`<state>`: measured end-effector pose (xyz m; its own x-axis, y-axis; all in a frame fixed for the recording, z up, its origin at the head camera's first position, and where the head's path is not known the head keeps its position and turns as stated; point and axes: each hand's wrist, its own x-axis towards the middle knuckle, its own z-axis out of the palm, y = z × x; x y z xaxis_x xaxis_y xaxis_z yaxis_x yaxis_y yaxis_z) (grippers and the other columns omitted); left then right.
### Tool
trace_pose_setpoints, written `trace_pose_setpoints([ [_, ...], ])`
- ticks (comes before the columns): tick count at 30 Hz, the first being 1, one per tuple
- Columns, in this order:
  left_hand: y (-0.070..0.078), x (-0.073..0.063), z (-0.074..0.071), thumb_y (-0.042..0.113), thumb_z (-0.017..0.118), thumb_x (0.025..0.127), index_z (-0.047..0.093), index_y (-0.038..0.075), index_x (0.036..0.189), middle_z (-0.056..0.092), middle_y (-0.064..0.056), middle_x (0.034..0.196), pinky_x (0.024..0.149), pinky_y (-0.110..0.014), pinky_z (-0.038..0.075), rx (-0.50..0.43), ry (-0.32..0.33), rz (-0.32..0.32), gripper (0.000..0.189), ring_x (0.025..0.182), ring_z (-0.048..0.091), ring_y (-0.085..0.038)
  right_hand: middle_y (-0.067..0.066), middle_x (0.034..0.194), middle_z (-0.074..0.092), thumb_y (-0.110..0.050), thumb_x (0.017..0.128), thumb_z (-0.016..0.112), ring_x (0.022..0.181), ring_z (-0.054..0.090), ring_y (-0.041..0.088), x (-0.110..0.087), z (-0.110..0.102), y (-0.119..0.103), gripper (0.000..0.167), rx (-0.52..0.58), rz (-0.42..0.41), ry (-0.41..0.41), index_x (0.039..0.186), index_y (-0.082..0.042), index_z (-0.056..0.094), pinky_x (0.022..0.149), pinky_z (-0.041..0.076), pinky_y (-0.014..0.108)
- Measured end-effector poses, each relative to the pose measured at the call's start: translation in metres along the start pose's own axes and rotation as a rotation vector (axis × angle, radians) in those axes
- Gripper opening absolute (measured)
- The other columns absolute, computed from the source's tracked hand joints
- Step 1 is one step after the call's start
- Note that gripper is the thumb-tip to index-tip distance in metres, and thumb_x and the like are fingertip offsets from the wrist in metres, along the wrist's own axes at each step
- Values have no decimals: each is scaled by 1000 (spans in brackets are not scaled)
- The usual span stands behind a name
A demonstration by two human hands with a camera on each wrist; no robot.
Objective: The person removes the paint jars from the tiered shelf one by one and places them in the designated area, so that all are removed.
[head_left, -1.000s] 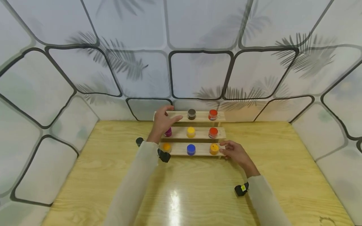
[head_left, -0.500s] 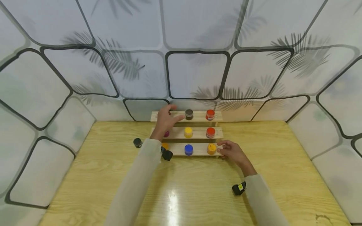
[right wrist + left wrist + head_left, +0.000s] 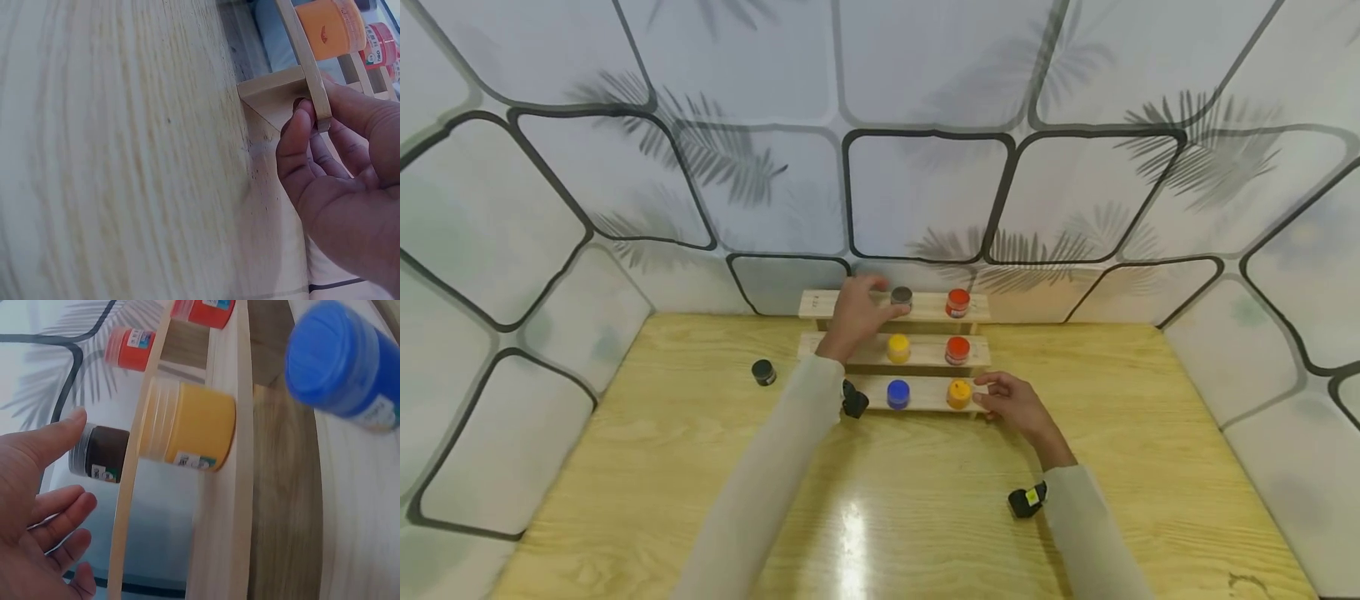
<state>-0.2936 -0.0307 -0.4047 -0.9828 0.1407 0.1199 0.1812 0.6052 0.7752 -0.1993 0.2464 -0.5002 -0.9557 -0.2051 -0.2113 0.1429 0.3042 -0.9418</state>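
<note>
A three-tier wooden rack (image 3: 970, 400) holds small paint jars. My left hand (image 3: 857, 318) reaches over its left side to the top tier, beside a black paint jar (image 3: 107, 453). In the left wrist view, its thumb (image 3: 59, 439) lies at the jar's lid and the other fingers are spread below, apart from the jar. Whether the thumb touches is unclear. My right hand (image 3: 1018, 407) pinches the right end of the bottom tier, thumb and fingers on opposite faces of the board (image 3: 315, 94). An orange jar (image 3: 958, 393) stands close to those fingers.
Red jars (image 3: 958, 303) stand at the right of the upper tiers. A yellow jar (image 3: 898, 348) and a blue jar (image 3: 898, 394) occupy the middle column. Another black jar (image 3: 763, 372) sits on the wooden table (image 3: 662, 467), left of the rack. A patterned wall (image 3: 925, 196) rises behind.
My left hand has moved right along the top tier to the black jar. Its arm now hides the purple and orange jars at the rack's left. My right hand keeps its hold.
</note>
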Motion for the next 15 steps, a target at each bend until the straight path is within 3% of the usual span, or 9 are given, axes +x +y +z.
trace_pose_setpoints([
  [6, 3, 6, 7, 37, 77, 78, 63, 8, 115, 63, -7, 116, 96, -38, 45, -20, -9, 27, 49, 109, 56, -24, 2, 87, 58, -17, 92, 62, 72, 60, 11, -1, -2, -2, 43, -1, 3, 30, 126, 6, 50, 68, 55, 30],
  [11, 2, 3, 9, 32, 79, 77, 67, 8, 101, 66, -6, 104, 85, -37, 46, 6, 22, 40, 36, 95, 55, -23, 0, 83, 56, -17, 91, 63, 71, 59, 11, -1, 0, -1, 42, 11, 9, 24, 123, 7, 51, 67, 54, 28],
  [15, 1, 2, 9, 30, 79, 76, 67, 9, 99, 67, -5, 101, 83, -36, 45, 29, 41, 47, 34, 93, 53, -23, 0, 82, 55, -14, 91, 63, 71, 58, 11, 0, 3, 0, 39, 6, 4, 29, 123, 7, 52, 67, 54, 28],
])
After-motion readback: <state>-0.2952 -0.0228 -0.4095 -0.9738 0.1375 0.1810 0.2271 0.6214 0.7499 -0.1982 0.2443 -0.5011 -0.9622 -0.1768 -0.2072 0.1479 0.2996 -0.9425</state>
